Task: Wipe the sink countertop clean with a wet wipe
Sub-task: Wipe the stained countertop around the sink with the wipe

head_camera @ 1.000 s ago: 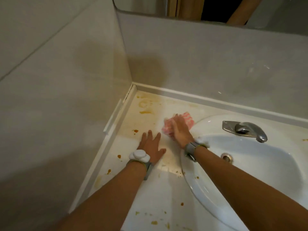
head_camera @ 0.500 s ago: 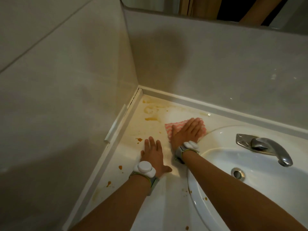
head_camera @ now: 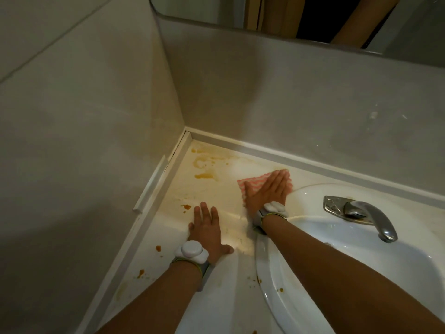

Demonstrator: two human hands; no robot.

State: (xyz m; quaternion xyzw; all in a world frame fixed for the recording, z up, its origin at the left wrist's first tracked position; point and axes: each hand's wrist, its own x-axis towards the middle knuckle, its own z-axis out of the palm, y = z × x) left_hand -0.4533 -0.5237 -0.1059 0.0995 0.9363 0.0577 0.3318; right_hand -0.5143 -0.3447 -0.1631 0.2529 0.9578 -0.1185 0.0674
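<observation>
A pink and white patterned wet wipe lies flat on the white sink countertop, left of the basin. My right hand presses flat on the wipe with fingers stretched out, covering most of it. Resting palm down on the bare countertop nearer to me is my left hand, fingers apart, holding nothing. Orange-brown stains smear the countertop's back corner, and small orange spots dot its left side.
The white basin sits to the right, with a chrome tap at its back rim. Grey walls close in the counter on the left and behind. A mirror hangs above. Each wrist wears a white band.
My right hand has slid the wipe away from me, spread flat over it. My left hand stays planted. The view has shifted left and closer.
</observation>
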